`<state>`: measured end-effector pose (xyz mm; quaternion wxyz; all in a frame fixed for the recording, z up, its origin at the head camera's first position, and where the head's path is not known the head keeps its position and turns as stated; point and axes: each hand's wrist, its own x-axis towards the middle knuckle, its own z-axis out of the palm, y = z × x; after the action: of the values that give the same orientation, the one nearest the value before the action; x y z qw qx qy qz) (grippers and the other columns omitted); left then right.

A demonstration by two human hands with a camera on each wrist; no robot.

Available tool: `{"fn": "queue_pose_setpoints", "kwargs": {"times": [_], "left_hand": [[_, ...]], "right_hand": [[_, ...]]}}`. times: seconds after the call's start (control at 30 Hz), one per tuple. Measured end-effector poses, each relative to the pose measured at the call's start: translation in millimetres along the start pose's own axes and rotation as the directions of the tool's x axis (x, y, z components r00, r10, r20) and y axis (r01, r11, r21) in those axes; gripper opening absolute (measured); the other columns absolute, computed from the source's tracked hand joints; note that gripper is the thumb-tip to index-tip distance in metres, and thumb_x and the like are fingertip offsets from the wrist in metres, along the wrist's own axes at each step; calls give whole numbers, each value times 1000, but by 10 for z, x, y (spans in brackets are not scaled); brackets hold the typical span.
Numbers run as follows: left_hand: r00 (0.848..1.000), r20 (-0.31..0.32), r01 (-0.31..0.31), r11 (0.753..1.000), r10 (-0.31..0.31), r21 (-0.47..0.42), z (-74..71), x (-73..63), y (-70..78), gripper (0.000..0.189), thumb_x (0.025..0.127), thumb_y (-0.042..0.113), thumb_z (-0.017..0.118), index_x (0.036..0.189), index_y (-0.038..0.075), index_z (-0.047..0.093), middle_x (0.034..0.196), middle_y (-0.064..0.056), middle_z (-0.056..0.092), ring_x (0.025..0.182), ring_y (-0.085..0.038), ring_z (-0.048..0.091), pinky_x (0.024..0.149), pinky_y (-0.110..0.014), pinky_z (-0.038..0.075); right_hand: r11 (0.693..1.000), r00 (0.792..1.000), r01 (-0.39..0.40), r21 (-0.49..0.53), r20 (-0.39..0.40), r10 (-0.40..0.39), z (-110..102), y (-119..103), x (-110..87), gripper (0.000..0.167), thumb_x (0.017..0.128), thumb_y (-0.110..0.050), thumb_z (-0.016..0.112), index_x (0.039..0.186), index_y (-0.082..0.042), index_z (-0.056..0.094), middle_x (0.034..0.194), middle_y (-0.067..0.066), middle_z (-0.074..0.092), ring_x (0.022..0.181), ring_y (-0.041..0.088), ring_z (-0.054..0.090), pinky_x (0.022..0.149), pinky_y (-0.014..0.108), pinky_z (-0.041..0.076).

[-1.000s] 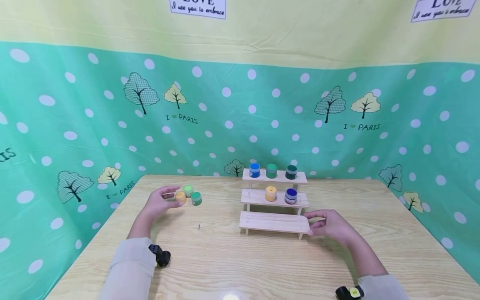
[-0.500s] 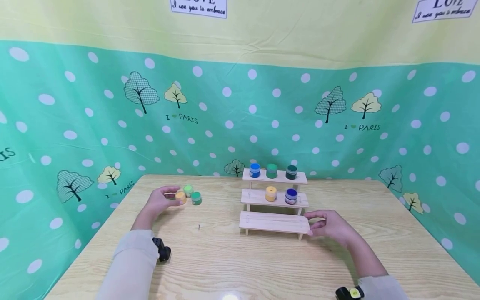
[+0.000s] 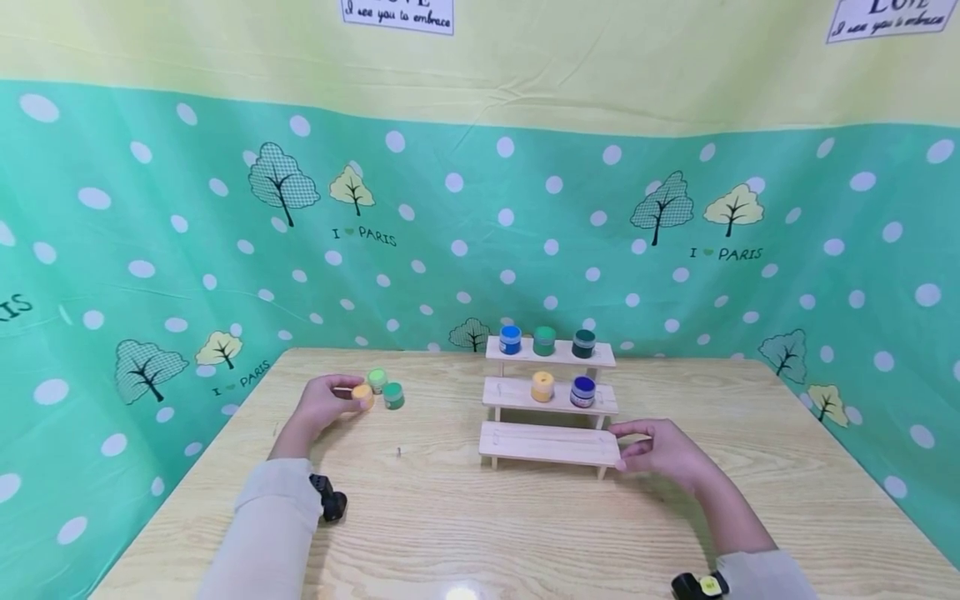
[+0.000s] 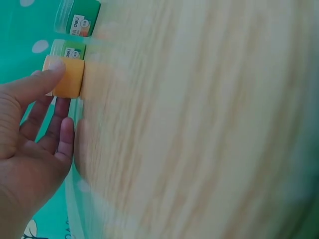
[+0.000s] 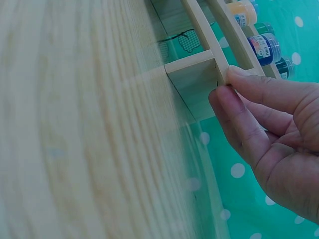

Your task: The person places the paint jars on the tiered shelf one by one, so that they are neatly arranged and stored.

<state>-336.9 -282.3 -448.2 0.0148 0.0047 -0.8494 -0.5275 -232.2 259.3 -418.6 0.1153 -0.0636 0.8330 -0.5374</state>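
My left hand (image 3: 324,403) pinches a small orange paint jar (image 3: 363,397) at the table's left side, the thumb across it in the left wrist view. Close to that jar stand a light green paint jar (image 3: 377,381) and a darker green paint jar (image 3: 393,396). My right hand (image 3: 663,452) grips the right end of the lowest step of a wooden three-tier display stand (image 3: 547,446) between thumb and fingers. On its top step are a blue jar (image 3: 510,340), a green jar (image 3: 543,342) and a dark green jar (image 3: 582,344).
The middle step carries a yellow-orange jar (image 3: 542,387) and a dark blue jar (image 3: 582,392). A tiny dark speck (image 3: 399,452) lies on the wood-grain table (image 3: 450,517). Behind the table hangs a dotted teal and yellow curtain (image 3: 420,283).
My left wrist and sleeve have shifted slightly forward and to the right, while the orange paint jar stays in place. My right hand and the stand have not moved.
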Motion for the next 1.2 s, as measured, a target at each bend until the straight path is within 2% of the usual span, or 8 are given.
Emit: {"fn": "queue_pose_setpoints", "kwargs": {"times": [0.27, 0.57, 0.77, 0.97, 1.2], "left_hand": [[1000, -8, 16, 1000, -16, 3, -27, -19, 6, 49, 79, 14, 82, 124, 1, 65, 123, -20, 61, 101, -24, 61, 77, -21, 52], [1000, 6, -3, 1000, 3, -3, -59, -78, 103, 47, 81, 10, 80, 124, 1, 65, 116, -17, 64, 97, -19, 61, 76, -22, 55], [1000, 15, -15, 1000, 15, 4, -74, -137, 195, 47, 81, 12, 80, 125, 4, 65, 119, -16, 63, 105, -24, 59, 80, -23, 53], [999, 10, -48, 998, 48, 35, -92, -197, 303, 49, 80, 18, 82, 124, 7, 66, 122, -15, 62, 112, -29, 56, 86, -29, 51], [996, 29, -88, 995, 87, 36, -73, -238, 416, 52, 78, 22, 84, 124, 8, 66, 121, -13, 63, 112, -28, 56, 82, -25, 52]], "right_hand": [[1000, 1000, -10, -15, -16, 10, 10, 8, 0, 58, 74, 5, 80, 128, 6, 59, 107, 19, 67, 86, 27, 68, 76, 37, 58], [1000, 1000, -3, -19, -12, 3, 4, 19, 2, 58, 74, 4, 80, 128, 6, 58, 108, 19, 67, 87, 27, 68, 76, 38, 58], [1000, 1000, 1, -15, -11, -2, 4, 16, 6, 58, 74, 5, 80, 128, 6, 58, 109, 20, 66, 87, 27, 68, 76, 38, 58], [998, 999, -17, -53, -40, 14, 19, 10, -2, 57, 74, 2, 81, 127, 4, 61, 106, 15, 68, 86, 25, 68, 76, 37, 58], [999, 999, -17, -43, -30, 16, 15, 4, -1, 58, 74, 3, 81, 128, 5, 59, 102, 15, 69, 86, 26, 68, 76, 37, 58]]}}
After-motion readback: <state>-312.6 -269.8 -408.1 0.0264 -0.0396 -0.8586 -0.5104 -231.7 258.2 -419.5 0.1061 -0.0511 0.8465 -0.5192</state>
